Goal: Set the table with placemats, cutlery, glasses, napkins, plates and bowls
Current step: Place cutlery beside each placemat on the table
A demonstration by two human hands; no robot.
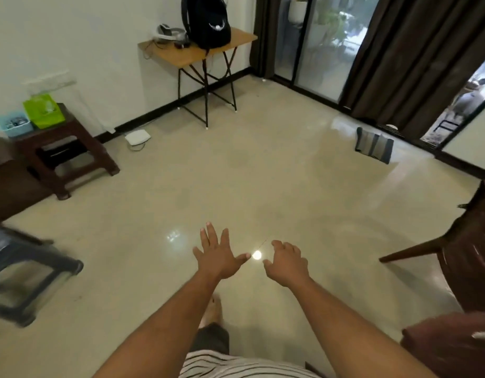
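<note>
No placemat, cutlery, glass, napkin, plate or bowl shows in this view. Both arms reach forward over the glossy floor [263, 165]. The left hand [219, 256] has its fingers spread straight, holding nothing; the right hand [286, 264] has fingers loosely curled, also holding nothing. A folding surface [192, 54] carrying a black backpack [207, 20] stands by the far wall, a brown stool [62, 148] at left, a dark chair [459, 246] at right.

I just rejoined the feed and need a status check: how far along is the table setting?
Nothing looks done from this view: no placemats, cutlery, glasses, napkins, plates or bowls show. Nothing is in hand either; the left hand is spread open and the right hand loosely curled, with no grip on anything, over bare floor. The only tabletop visible, the folding table, holds a backpack. All setting remains.
</note>
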